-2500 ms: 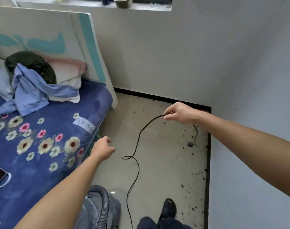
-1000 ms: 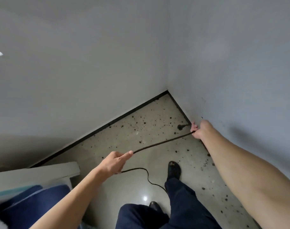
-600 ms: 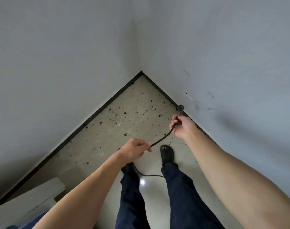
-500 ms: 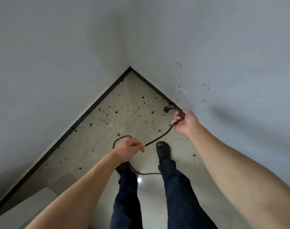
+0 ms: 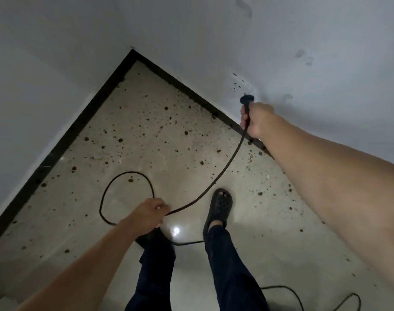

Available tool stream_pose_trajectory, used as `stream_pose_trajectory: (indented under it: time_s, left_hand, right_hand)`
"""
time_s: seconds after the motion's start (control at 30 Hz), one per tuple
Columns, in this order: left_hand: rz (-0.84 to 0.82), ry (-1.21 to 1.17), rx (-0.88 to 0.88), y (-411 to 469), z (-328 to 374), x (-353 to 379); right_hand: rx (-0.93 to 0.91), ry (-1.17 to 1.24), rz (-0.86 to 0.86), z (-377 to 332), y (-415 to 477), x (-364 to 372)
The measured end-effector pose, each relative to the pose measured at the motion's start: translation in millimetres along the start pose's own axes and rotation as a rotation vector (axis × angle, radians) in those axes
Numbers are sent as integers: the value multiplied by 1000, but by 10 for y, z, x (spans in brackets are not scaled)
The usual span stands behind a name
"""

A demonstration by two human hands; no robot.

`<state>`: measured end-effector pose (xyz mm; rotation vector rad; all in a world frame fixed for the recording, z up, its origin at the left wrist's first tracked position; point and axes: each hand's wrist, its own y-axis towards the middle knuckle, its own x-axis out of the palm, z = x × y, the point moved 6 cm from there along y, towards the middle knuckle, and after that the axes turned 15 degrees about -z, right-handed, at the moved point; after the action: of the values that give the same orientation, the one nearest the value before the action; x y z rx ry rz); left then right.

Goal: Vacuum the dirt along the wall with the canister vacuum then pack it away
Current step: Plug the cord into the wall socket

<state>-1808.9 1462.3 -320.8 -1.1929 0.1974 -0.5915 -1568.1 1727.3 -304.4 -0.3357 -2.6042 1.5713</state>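
Head cam, looking down into a room corner.

- Right hand [image 5: 256, 118]: fingers curled tight round the cord [image 5: 223, 173] right behind the plug [image 5: 247, 100]. The plug head sticks out above the fist.
- The plug is held up against the right-side wall [image 5: 304, 52], just below the socket [image 5: 241, 83]. It is not seated in the slots. Can't tell if the prongs touch the wall.
- Left hand [image 5: 152, 213]: low and centre, above the left knee, fingers closed on the cord further along.
- Cord run: hangs in a slack curve from the right fist down to the left one. Past the left hand it makes one round loop that seems to lie on the floor [image 5: 191, 153], towards the left wall.
- More cord passes on the floor between the legs. Another stretch snakes along the bottom right edge.
- Dirt [image 5: 119, 140]: dark specks all over the pale floor. They are thickest near the black skirting [image 5: 56, 151] on both walls and into the corner.
- Person is standing in dark trousers [image 5: 227, 265]. The right foot is in a black perforated clog [image 5: 220, 205] just beside the hanging cord. The left foot is mostly hidden under the left wrist.
- Bright light glint on the floor between the feet.
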Motion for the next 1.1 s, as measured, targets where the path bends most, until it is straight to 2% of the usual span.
stream_pose_trajectory:
  time_s: [0.13, 0.27, 0.47, 0.63, 0.77, 0.93, 1.1]
  left_hand:
    - [-17, -32, 63, 397, 297, 78]
    - [1, -107, 58, 650, 303, 123]
    - [52, -155, 50, 837, 270, 156]
    - [118, -132, 43, 932, 382, -21]
    - [165, -88, 49, 964, 497, -176]
    - [194, -91, 49, 954, 538, -338]
    - [211, -74, 41, 912, 477, -480]
  right_hand:
    - [24, -206, -123, 17, 334, 244]
    - [51, -312, -82, 17, 625, 258]
    - [93, -15, -104, -31, 962, 291]
    - [21, -27, -142, 25, 1076, 336]
    - [-58, 112, -167, -12, 1114, 425]
    - [-36, 200, -158, 32, 1109, 476]
    - [-20, 259, -69, -110, 1121, 409]
